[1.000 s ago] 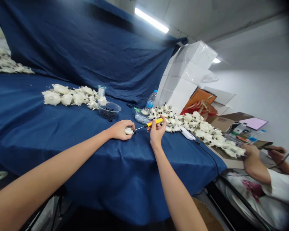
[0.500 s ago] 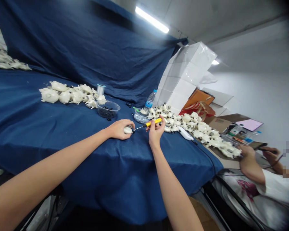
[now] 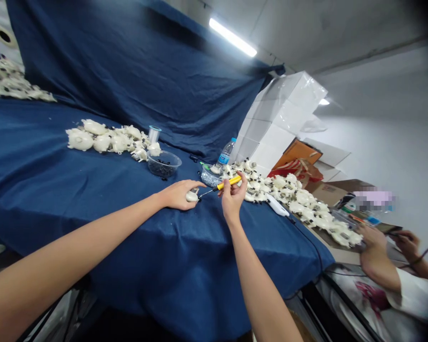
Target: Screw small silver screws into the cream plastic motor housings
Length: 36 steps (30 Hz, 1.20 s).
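Observation:
My left hand (image 3: pixel 180 194) is closed around a small cream-white plastic piece (image 3: pixel 191 195) with a dark part at its right end, resting on the blue cloth. In my right hand (image 3: pixel 233 194) is a screwdriver (image 3: pixel 229 183) with a yellow handle, held between thumb and fingers. Its thin shaft points left and its tip meets the dark end of the piece. Behind my hands stand a clear bowl of small black parts (image 3: pixel 164 165) and a clear tub of small silvery pieces (image 3: pixel 210 176).
Cream plastic parts lie in a left pile (image 3: pixel 107 137) and a long right pile (image 3: pixel 306 202). A water bottle (image 3: pixel 225 153), a wire spool (image 3: pixel 154 134) and a white corded tool (image 3: pixel 277 205) are on the table. At far right, a co-worker's hands (image 3: pixel 373 236) are busy.
The whole view has shifted slightly, so the table items appear a little to the right and mostly lower. My hands keep the same hold, with the screwdriver still at the piece.

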Each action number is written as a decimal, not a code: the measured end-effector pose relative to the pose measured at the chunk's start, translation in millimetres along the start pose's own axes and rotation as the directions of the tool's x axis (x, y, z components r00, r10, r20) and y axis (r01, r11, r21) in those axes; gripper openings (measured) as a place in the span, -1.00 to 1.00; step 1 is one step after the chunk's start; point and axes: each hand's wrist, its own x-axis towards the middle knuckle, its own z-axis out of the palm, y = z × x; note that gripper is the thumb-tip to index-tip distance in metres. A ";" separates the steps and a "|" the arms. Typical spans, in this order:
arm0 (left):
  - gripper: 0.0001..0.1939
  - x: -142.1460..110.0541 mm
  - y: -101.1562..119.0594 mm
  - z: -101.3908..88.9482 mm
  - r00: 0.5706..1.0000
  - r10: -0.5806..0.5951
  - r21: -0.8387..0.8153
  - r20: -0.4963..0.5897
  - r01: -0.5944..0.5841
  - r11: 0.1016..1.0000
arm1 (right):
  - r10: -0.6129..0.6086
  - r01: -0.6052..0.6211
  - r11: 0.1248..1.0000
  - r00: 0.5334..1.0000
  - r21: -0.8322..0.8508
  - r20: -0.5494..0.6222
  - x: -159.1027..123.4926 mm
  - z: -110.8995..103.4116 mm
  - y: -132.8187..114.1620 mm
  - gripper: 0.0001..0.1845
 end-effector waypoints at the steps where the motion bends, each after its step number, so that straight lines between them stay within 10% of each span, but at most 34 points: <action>1: -0.53 0.0 0.0 0.1 1.000 -0.006 -0.001 -0.002 0.006 1.000 | 0.004 -0.004 1.000 1.000 -0.002 0.024 2.0 0.8 -1.3 -0.33; 8: -0.55 0.5 -0.4 -1.1 1.000 -0.019 -0.008 0.002 0.019 1.000 | 0.019 -0.011 0.999 0.986 -0.047 0.165 6.2 5.8 -10.3 -0.38; 18: -0.59 -0.8 5.2 -5.5 0.998 -0.059 0.004 0.024 0.059 0.998 | 0.036 -0.036 0.998 0.999 -0.058 -0.002 21.3 -9.7 -15.0 -0.34; 23: -0.56 -5.3 -3.1 -25.2 0.994 -0.083 0.001 0.071 0.083 0.997 | 0.170 -0.151 0.981 0.972 -0.121 0.160 40.1 -15.3 -8.4 -0.43; 31: -0.40 7.4 -38.3 -48.6 0.981 -0.148 -0.071 0.124 0.158 0.985 | 0.376 -0.126 0.905 0.684 -0.406 0.626 57.3 6.1 -8.7 -0.75; 36: -0.32 8.8 -46.3 -33.9 0.969 -0.178 -0.078 0.173 0.194 0.978 | 0.522 -0.093 0.831 0.468 -0.549 0.712 56.1 6.8 11.2 -0.72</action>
